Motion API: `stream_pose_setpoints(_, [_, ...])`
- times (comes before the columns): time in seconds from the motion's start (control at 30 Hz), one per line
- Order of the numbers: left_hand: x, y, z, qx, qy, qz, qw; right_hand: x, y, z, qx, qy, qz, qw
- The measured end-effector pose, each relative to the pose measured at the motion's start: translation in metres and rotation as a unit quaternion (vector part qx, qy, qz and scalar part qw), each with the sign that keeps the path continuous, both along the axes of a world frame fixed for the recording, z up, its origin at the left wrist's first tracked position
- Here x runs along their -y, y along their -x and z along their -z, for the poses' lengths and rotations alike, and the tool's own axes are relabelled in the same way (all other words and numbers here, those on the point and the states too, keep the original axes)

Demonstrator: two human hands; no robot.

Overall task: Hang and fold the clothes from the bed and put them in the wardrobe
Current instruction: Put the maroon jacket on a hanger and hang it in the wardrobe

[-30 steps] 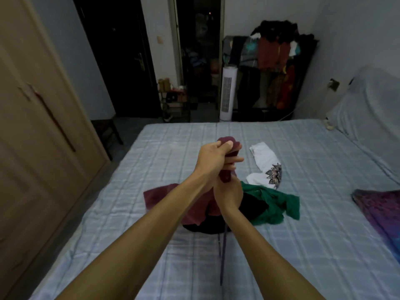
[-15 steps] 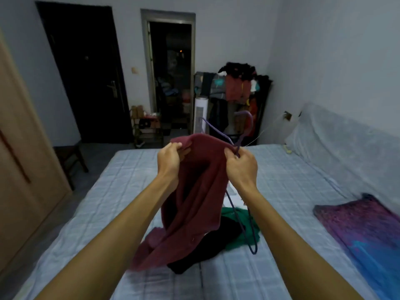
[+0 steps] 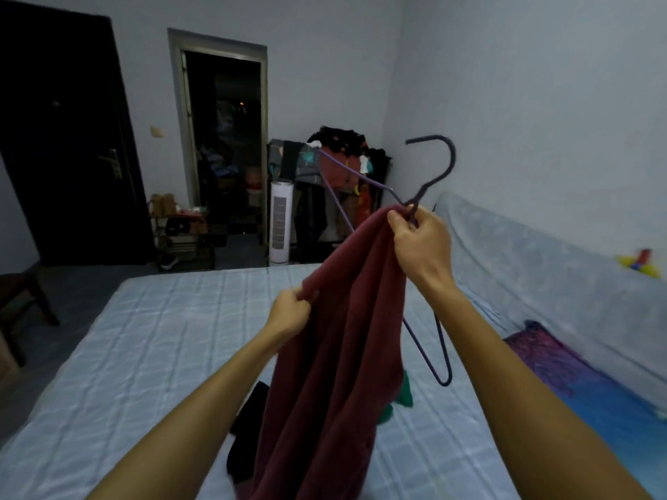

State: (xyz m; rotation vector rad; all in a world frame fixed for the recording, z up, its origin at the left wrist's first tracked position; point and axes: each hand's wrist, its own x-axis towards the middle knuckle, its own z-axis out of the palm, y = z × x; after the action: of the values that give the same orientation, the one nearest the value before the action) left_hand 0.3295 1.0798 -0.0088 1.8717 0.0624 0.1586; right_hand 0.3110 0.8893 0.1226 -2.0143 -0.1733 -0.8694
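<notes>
- Right hand: pinching purple hanger neck plus maroon garment edge, raised
- Left hand: gripping garment edge, lower left
- Bed beneath

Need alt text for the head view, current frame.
A person holds a maroon garment up over a bed: the right hand grips a purple hanger at its neck plus the cloth's top, the left hand pinches an edge lower down.

1. Dim, cool light throughout; the walls read grey-blue.
2. The open doorway and dark door sink almost to black.
3. Detail is soft, perhaps from motion blur, worst along the bottom edge.
4. Wide-angle distortion bends the bed edges.
</notes>
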Motion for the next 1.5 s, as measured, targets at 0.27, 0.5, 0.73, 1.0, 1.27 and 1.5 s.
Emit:
stream_pose_setpoints(0.27, [-0.022,0.009,-0.039,-0.037,0.064,0.072,0.995,0.026,-0.025,0.060,-0.196,0.119,0.089,0.969])
stream_pose_setpoints(0.5, [-0.017,0.012,-0.010,-0.164,-0.010,-0.043,0.986,0.008,0.001,0.119,-0.220,0.042,0.036,0.974])
stream_pose_setpoints(0.73, [-0.054,0.013,0.009,-0.169,-0.132,-0.153,0.965,0.011,0.016,0.158,-0.189,-0.032,-0.048,0.980])
stream_pose_setpoints(1.0, [-0.089,0.017,0.010,-0.141,-0.176,-0.201,0.953,0.011,0.017,0.159,-0.185,0.056,-0.167,0.967])
stream_pose_setpoints(1.27, [-0.110,0.018,0.010,-0.126,-0.253,-0.242,0.928,0.027,0.018,0.146,-0.161,0.059,-0.180,0.969])
stream_pose_setpoints(1.5, [-0.088,0.021,0.011,-0.102,-0.258,-0.191,0.942,0.013,0.025,0.155,-0.188,0.068,-0.206,0.958])
